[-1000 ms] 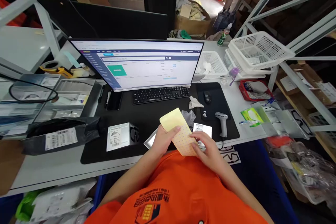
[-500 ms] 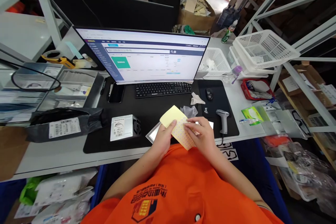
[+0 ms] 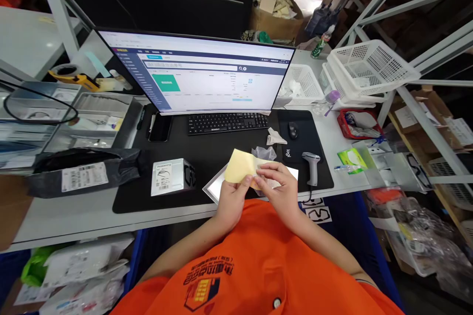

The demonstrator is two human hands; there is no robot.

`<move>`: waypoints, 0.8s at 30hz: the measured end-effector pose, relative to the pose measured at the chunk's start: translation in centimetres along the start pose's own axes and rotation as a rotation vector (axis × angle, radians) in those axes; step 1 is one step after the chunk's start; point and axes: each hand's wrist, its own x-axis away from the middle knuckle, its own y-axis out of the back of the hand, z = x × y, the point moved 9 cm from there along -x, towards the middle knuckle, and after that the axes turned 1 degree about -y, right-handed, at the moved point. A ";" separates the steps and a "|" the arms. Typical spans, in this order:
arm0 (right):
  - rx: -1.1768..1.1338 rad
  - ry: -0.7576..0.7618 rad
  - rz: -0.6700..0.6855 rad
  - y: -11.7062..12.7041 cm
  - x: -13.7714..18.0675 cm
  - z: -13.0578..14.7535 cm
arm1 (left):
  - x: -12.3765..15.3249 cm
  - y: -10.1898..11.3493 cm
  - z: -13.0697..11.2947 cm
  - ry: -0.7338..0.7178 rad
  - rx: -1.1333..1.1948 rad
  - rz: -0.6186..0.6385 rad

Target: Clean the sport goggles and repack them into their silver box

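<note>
A pale yellow sticker sheet is bent between my two hands, above the desk's front edge. My left hand is closed on its lower edge, with the thumb on top. At the sheet's right end, the fingers of my right hand are pinched together on it. Its dotted face is turned out of sight. Behind my hands lies a shallow white box, partly covered. A white and black Wokening box stands to the left. Crumpled clear plastic lies just beyond the sheet.
A monitor and keyboard stand ahead. To the right are a mouse, a barcode scanner and white baskets. A phone, a black mailing bag and a divided tray lie left.
The sheet has folded over, so its dotted face no longer shows. My right hand has moved slightly down and left, close to my left thumb. The view has shifted a little.
</note>
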 end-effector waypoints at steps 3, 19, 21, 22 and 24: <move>-0.028 0.026 -0.028 0.4 0.0 0.4 | 0.3 0.2 -0.1 -0.040 -0.077 0.002; -0.072 0.014 0.010 0.1 1.0 0.5 | 0.8 2.1 -0.9 -0.079 -0.266 -0.120; -0.065 0.031 0.046 0.4 1.2 0.7 | 0.7 2.3 -1.1 -0.070 -0.274 -0.151; -0.059 0.038 0.068 0.7 1.3 0.5 | 0.5 2.6 -1.2 -0.070 -0.266 -0.174; -0.022 0.011 0.071 2.2 1.3 -1.0 | 0.1 3.6 -1.3 -0.076 -0.237 -0.251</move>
